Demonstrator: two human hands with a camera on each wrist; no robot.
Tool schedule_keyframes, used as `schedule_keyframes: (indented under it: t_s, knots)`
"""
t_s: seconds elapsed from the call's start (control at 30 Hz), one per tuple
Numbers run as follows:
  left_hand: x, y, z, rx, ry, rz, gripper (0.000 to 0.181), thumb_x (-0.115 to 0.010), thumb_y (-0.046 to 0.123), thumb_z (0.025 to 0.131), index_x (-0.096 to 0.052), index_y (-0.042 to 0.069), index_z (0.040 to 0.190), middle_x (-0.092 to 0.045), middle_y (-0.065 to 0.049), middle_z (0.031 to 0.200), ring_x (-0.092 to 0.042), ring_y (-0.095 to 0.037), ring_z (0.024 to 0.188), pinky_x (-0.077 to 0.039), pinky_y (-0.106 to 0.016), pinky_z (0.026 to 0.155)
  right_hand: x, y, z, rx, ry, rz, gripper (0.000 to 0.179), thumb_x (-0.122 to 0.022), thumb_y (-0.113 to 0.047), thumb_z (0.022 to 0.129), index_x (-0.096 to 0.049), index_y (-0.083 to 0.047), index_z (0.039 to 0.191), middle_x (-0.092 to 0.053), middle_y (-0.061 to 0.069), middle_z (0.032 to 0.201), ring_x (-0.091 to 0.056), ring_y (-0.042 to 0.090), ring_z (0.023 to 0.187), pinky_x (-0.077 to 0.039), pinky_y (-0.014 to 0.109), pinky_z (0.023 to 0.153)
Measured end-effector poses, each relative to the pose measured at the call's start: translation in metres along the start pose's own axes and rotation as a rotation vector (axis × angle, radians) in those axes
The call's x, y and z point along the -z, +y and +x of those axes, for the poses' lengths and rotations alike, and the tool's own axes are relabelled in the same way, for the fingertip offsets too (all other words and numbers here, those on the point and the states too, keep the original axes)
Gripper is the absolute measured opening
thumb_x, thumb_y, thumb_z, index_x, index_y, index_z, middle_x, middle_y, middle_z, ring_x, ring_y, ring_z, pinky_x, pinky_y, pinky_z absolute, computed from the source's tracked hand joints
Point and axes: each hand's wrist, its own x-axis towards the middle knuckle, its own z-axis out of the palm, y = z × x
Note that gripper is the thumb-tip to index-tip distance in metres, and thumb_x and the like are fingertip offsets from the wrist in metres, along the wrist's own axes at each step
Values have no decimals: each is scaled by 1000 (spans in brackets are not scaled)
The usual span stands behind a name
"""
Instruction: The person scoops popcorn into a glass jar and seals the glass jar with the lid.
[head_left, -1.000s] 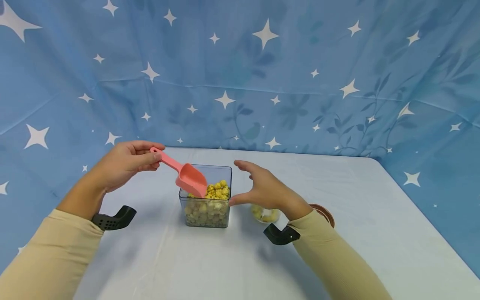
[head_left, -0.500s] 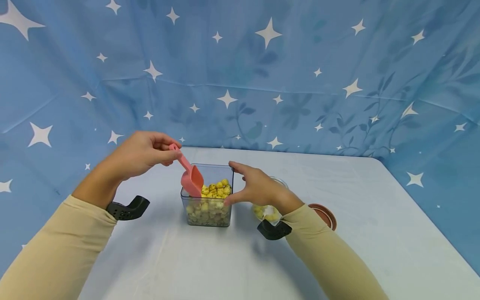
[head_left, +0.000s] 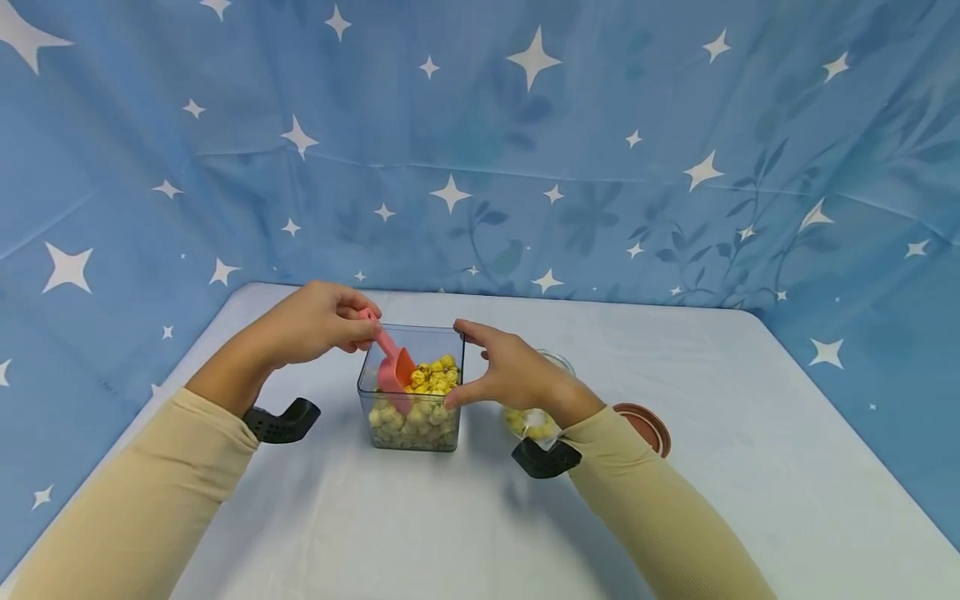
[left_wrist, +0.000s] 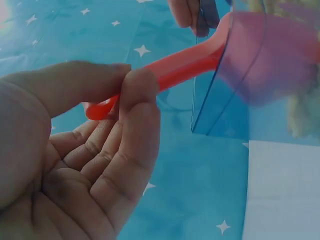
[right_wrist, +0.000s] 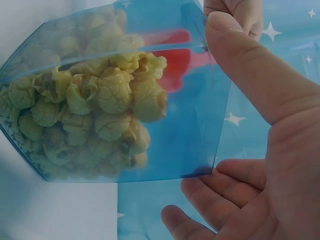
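Observation:
A pink scoop (head_left: 394,370) slants down into a clear square container (head_left: 414,425) that holds yellow popcorn (head_left: 435,379). My left hand (head_left: 322,321) pinches the end of the scoop's handle (left_wrist: 187,62) between thumb and fingers, above the container's left rim. In the left wrist view, the scoop's bowl (left_wrist: 272,55) shows through the container wall, beside the popcorn. My right hand (head_left: 513,371) grips the container across its right side, thumb at the near corner and fingers at the far one. The right wrist view shows that thumb (right_wrist: 250,65) at the rim.
Right of the container, a round clear vessel (head_left: 557,359) with pale yellow pieces stands partly behind my right hand. A brown ring-edged disc (head_left: 651,427) lies farther right, partly covered by the sleeve. A blue star-patterned curtain (head_left: 480,150) hangs behind the white table (head_left: 750,433).
My left hand has moved right and lowered the scoop from above the rim into the popcorn container. The right hand has come in from beside the container and taken hold of its right side.

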Motion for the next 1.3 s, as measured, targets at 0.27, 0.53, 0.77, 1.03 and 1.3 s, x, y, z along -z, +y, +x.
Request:
schedule_keyframes:
  t_s: [0.27, 0.53, 0.77, 1.03, 1.3]
  knots:
    - [3, -17, -8, -3, 22, -132, 39, -69, 26, 97, -61, -4, 121, -72, -9, 97, -69, -23, 88, -57, -37, 84, 1, -2, 0, -12, -2, -1, 108, -88, -39, 77, -26, -4, 158, -32, 10, 160, -35, 24, 144, -36, 42, 113]
    - [-9, -15, -5, -4, 18, -93, 31, -67, 18, 98, -62, -4, 118, -72, -8, 95, -68, -22, 85, -57, -36, 80, 0, -1, 0, -20, 1, 13, 107, -88, -37, 77, -26, -4, 158, -33, 9, 160, -34, 24, 144, -35, 42, 113]
    - [-10, -20, -7, 45, -11, -117, 31, -68, 18, 97, -62, -5, 117, -71, -12, 97, -67, -24, 84, -58, -36, 81, 0, -1, 1, -22, 4, 13, 106, -89, -36, 77, -26, -4, 158, -32, 10, 160, -34, 24, 144, -35, 42, 113]
    - [-11, -32, -5, 43, -32, -285, 36, -61, 13, 100, -54, -11, 126, -71, -13, 97, -66, -22, 89, -57, -34, 84, -3, 2, 1, -17, -5, 5, 107, -88, -39, 77, -26, -6, 158, -32, 8, 160, -35, 23, 144, -36, 41, 113]
    - [-13, -33, -7, 46, -16, -276, 40, -63, 14, 100, -53, -11, 129, -71, -13, 97, -66, -22, 87, -57, -32, 82, 0, 0, 0, -5, -4, 15, 107, -88, -36, 78, -25, -4, 158, -31, 11, 160, -33, 24, 145, -35, 42, 114]
